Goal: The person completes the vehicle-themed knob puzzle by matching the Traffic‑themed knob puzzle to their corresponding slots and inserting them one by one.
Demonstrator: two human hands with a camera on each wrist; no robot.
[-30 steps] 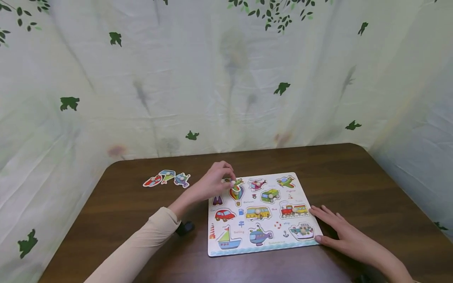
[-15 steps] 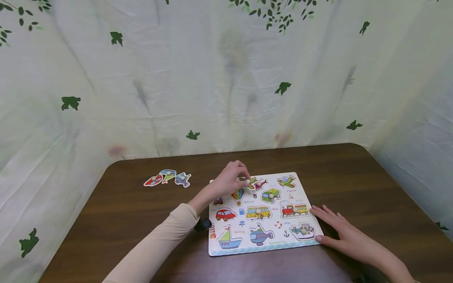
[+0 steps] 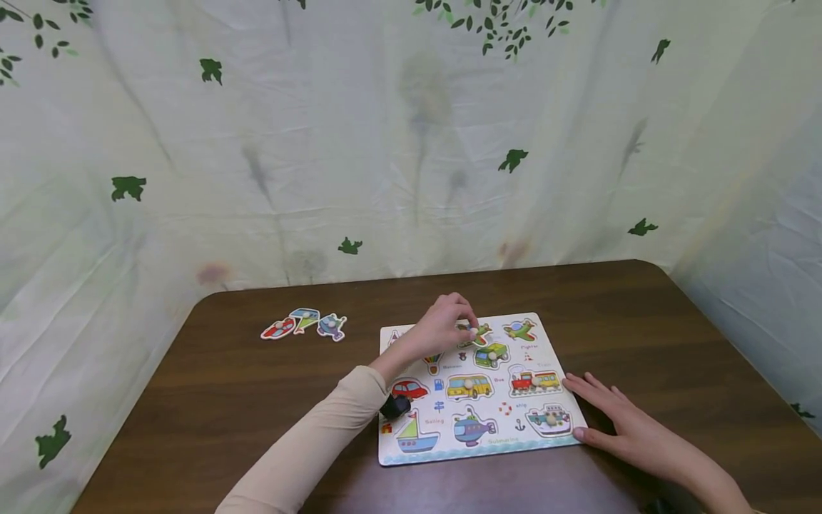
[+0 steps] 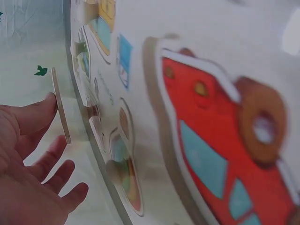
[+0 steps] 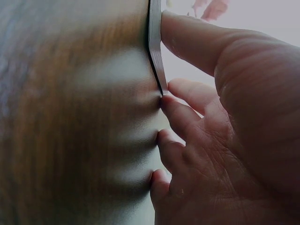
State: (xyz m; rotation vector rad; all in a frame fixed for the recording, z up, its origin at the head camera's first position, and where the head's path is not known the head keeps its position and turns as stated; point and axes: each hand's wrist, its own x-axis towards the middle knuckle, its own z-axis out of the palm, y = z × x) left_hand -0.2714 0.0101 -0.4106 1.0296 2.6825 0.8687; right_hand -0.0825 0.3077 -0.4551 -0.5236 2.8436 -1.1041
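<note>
A white wooden peg puzzle board (image 3: 475, 452) with vehicle pictures lies on the table. Over its top row, my left hand (image 3: 443, 325) pinches a green airplane puzzle piece (image 3: 481, 334) by its knob. In the left wrist view this piece (image 4: 62, 110) appears edge-on, held apart from the board face, with thumb and finger at it and the other fingers spread. My right hand (image 3: 619, 421) rests at the board's right side, fingers extended; its thumb lies on the lower right edge. The right wrist view shows the thumb (image 5: 187, 40) on the board and fingertips against the tabletop.
Left of the board lie a red puzzle piece (image 3: 278, 328), a sailboat piece (image 3: 305, 318) and a blue-purple submarine piece (image 3: 331, 326), close together. The brown table (image 3: 212, 400) reaches back to a pale curtain (image 3: 411, 178) with leaf prints.
My left hand has moved right along the board's top row with the airplane piece, from over the balloon to over the helicopter. My right hand has stayed in place.
</note>
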